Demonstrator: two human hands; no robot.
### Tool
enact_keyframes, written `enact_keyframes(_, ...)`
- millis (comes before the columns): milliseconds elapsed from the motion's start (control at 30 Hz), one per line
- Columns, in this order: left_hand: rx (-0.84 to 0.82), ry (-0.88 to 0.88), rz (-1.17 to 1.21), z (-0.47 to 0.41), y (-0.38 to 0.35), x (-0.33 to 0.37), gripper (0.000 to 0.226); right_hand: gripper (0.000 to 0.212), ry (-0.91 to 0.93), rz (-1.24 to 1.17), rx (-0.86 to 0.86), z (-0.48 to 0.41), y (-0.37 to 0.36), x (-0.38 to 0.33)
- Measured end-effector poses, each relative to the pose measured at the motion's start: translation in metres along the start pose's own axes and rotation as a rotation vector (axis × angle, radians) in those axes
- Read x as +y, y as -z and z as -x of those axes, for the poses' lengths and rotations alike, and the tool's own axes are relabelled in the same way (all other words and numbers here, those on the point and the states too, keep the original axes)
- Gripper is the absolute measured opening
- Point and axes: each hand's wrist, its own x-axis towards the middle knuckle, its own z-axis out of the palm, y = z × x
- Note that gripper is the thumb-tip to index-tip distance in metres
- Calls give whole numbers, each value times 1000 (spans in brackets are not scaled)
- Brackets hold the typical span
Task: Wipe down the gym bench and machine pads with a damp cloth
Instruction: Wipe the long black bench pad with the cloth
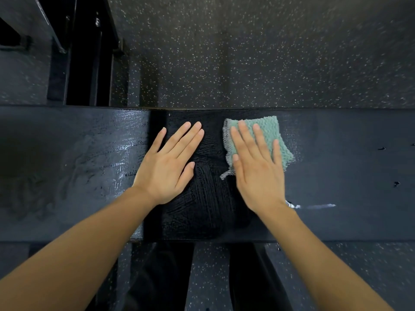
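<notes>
A black padded gym bench (pixel 336 167) runs across the view from left to right. A folded green cloth (pixel 269 133) lies on its middle part. My right hand (pixel 258 167) presses flat on the cloth with straight fingers and covers its near half. My left hand (pixel 168 167) rests flat on the bare pad just left of the cloth, fingers straight and together. Wet streaks shine on the pad around and left of my hands.
Speckled dark rubber floor (pixel 247 52) lies beyond and below the bench. A black machine frame (pixel 89 63) stands at the far left behind the bench. A white scuff (pixel 318 206) and small nicks (pixel 396 183) mark the pad's right part.
</notes>
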Motion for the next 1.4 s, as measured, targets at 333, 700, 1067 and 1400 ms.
enact_keyframes(333, -5, 2, -21, 1, -2, 0, 61, 57, -280, -49, 68, 16, 6, 28)
enact_keyframes(700, 6, 4, -29, -1, -1, 0, 62, 55, 29, 11, -1, 58, -25, -49)
enact_keyframes(1067, 8, 7, -35, 0, -1, 1, 61, 53, -214, 16, 13, 70, 4, 48)
enact_keyframes(1400, 7, 8, -32, -1, -1, 1, 62, 57, -171, 7, 22, 78, -24, -45)
